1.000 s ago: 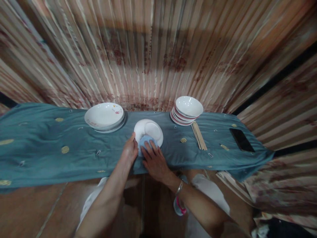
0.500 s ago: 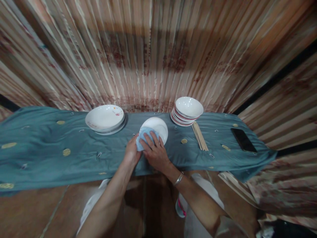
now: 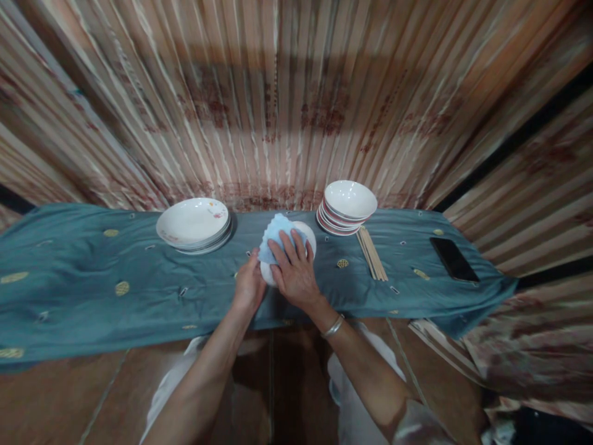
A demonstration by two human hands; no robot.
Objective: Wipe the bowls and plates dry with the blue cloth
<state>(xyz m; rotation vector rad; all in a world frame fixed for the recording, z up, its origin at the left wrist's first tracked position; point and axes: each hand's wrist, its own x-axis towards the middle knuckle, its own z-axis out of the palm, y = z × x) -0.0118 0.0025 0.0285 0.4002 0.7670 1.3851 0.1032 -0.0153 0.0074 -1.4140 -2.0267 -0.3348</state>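
Note:
At the table's middle, a white bowl [image 3: 311, 233] is held by its left edge in my left hand [image 3: 251, 281], the thumb at the rim. Spread over the bowl's inside lies a light blue cloth [image 3: 277, 232] with a scalloped edge, covering most of it. My right hand [image 3: 295, 267] presses the cloth against the bowl, fingers fanned out over the fabric. The underside of the bowl and the left fingertips are hidden.
Stacked white plates [image 3: 192, 224] with flower prints stand to the left. On the right are stacked bowls [image 3: 349, 201] with red bands, wooden chopsticks [image 3: 372, 254] and a black phone [image 3: 454, 259]. A teal cloth [image 3: 92, 309] covers the table; a pleated curtain [image 3: 278, 123] hangs behind.
The blue cloth has shifted up and fanned out over more of the bowl. My right hand has slid slightly right across it, fingers more spread. My left hand still grips the bowl's edge.

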